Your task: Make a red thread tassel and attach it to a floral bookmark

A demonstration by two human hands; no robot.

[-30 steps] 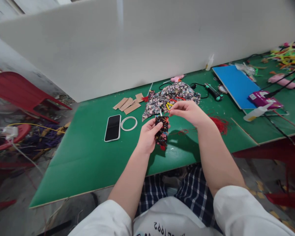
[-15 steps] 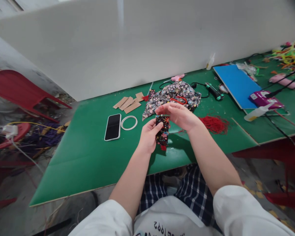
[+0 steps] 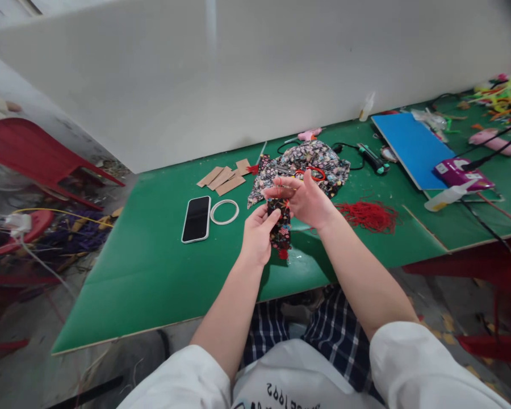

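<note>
My left hand is closed on a small strip of black floral fabric, its thumb pressed on the front. A short red tuft pokes out of the strip's lower end. Just above the strip's top edge is my right hand, fingers stretched to the left and thumb raised apart. A thin red line shows by its fingers; whether it is thread I cannot tell. Behind my hands lies a crumpled floral cloth with red-handled scissors on it. Red threads are heaped to the right.
On the green table lie a phone, a white ring, cardboard pieces, a pink glue gun, a green-black tool, a blue board and a glue bottle. A white panel stands behind.
My right hand has shifted slightly left and turned, its thumb now lifted away from the fingers. My left hand keeps its hold on the fabric strip.
</note>
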